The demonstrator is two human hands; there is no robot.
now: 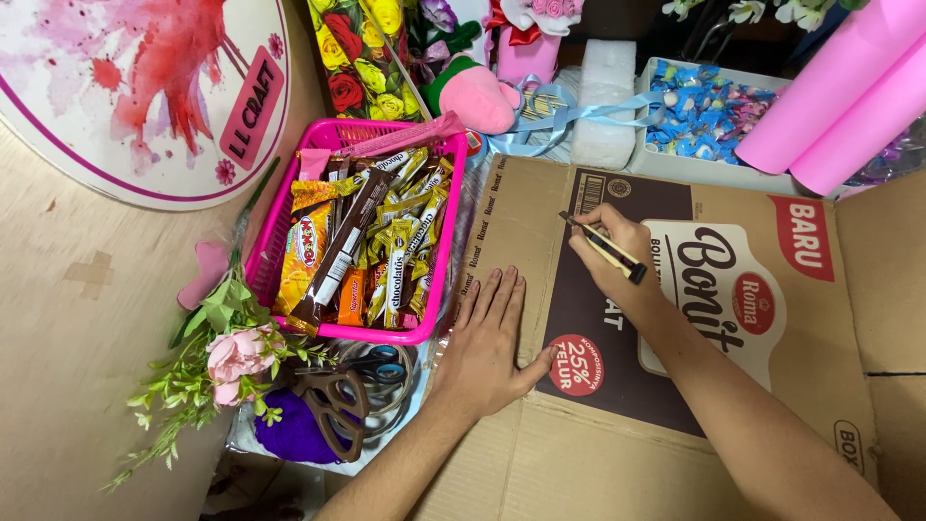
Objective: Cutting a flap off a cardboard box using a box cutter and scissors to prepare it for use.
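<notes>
A pale plywood floor [68, 386] stretches to the left of the hands, lit evenly and without hard shadows. A round white signboard [145, 96] splashed with red lies beyond them at upper left. Rolls of pink paper [839, 96] lean in from the upper right, and a white foam block [606, 101] stands straight ahead.

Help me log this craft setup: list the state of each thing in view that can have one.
Flattened brown cardboard box: unfolded, lying flat.
Left hand: open, palm pressed on the cardboard.
Right hand: closed around a slim black-and-cream cutter, its tip on the cardboard.
Pink plastic basket: full of wrapped snack bars.
Brown-handled scissors: lying unused beside the basket.
Pink paper rolls: rolled up.
</notes>
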